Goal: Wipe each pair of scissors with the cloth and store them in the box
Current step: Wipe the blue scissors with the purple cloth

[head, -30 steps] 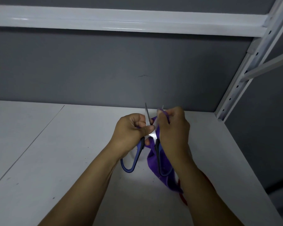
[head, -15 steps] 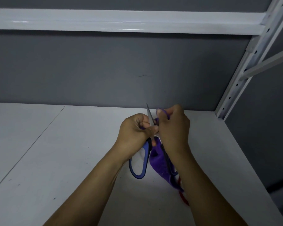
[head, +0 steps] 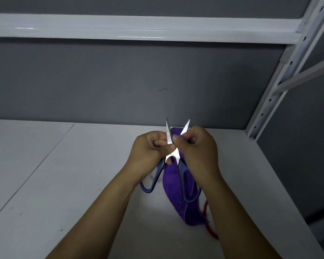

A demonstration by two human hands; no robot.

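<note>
Head view: scissors [head: 173,153] held up over white shelf [head: 64,184], blades spread in an X w/ tips up, blue handles hanging down. L hand [head: 150,148] has fingers curled round the left blade near the pivot. R hand [head: 196,152], fingers curled, pinches purple cloth [head: 173,186] onto the right blade, w/ the rest of it hanging behind the handles.

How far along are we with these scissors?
Done: nothing visibly stored; no box in view. In hand: left hand holds the opened blue scissors, right hand pinches the purple cloth on a blade. Left: finish wiping, then box them.
</note>
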